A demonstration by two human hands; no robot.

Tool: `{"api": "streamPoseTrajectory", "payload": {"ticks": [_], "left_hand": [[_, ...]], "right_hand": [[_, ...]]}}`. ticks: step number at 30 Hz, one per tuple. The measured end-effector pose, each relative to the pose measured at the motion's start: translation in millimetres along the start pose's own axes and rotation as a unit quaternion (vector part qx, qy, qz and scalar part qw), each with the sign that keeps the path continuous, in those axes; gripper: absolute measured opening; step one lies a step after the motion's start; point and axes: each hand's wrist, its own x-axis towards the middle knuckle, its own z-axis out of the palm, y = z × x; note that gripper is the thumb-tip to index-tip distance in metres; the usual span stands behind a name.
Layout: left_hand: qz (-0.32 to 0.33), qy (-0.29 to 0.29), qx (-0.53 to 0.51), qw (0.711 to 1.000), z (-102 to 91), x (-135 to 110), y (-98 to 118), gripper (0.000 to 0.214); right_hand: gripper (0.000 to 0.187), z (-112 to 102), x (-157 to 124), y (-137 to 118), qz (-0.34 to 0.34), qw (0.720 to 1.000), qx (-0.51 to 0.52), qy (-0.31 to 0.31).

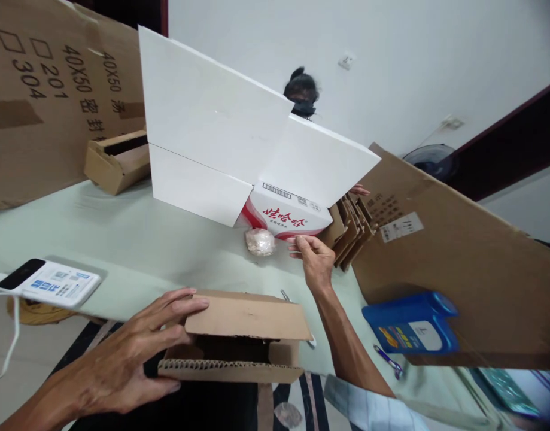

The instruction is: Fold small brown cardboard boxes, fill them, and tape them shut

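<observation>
My left hand [126, 353] rests on a small brown cardboard box [239, 341] at the table's near edge, fingers spread across its open top flap. My right hand [315, 257] reaches forward to a white carton with red lettering [286, 218], its fingertips pinched at the carton's lower front edge. The carton's large white flaps [212, 120] stand open. A small clear bag of pale material [260, 242] lies just left of my right hand.
Flattened brown boxes [351, 230] stand stacked right of the carton, with another person's fingers [359, 190] and head behind it. A white power bank with a phone [50, 281] lies at left. A blue bottle [412, 329] and big cardboard sheets [458, 263] sit at right.
</observation>
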Motion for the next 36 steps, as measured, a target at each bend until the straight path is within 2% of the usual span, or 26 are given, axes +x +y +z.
{"api": "streamPoseTrajectory", "payload": {"ticks": [5,9,16,20,25,29,36], "left_hand": [[0.016,0.011,0.022,1.0,0.2,0.0,-1.2,0.037],[0.009,0.003,0.028,1.0,1.0,-3.8,-2.7,0.036],[-0.013,0.011,0.015,1.0,4.5,-5.9,-3.1,0.039],[0.003,0.04,0.008,0.999,5.9,-4.0,-3.9,0.048],[-0.007,0.023,0.012,1.0,6.9,-5.4,-3.1,0.045],[-0.029,0.017,0.006,0.999,8.5,-7.2,-2.1,0.042],[-0.021,0.003,0.002,1.0,7.7,-10.1,-6.6,0.038]], "right_hand": [[0.045,11.2,18.6,46.3,-0.067,0.993,-0.09,0.033],[0.036,15.9,28.8,74.3,-0.126,0.977,-0.164,0.054],[0.033,32.6,22.8,110.4,-0.215,0.943,-0.251,0.032],[0.028,44.5,6.9,121.2,-0.25,0.927,-0.28,0.007],[0.025,57.7,-8.5,129.3,-0.276,0.912,-0.302,-0.027],[0.025,65.3,-14.4,133.1,-0.275,0.905,-0.322,-0.044],[0.023,70.2,-20.3,134.9,-0.255,0.9,-0.348,-0.062]]}}
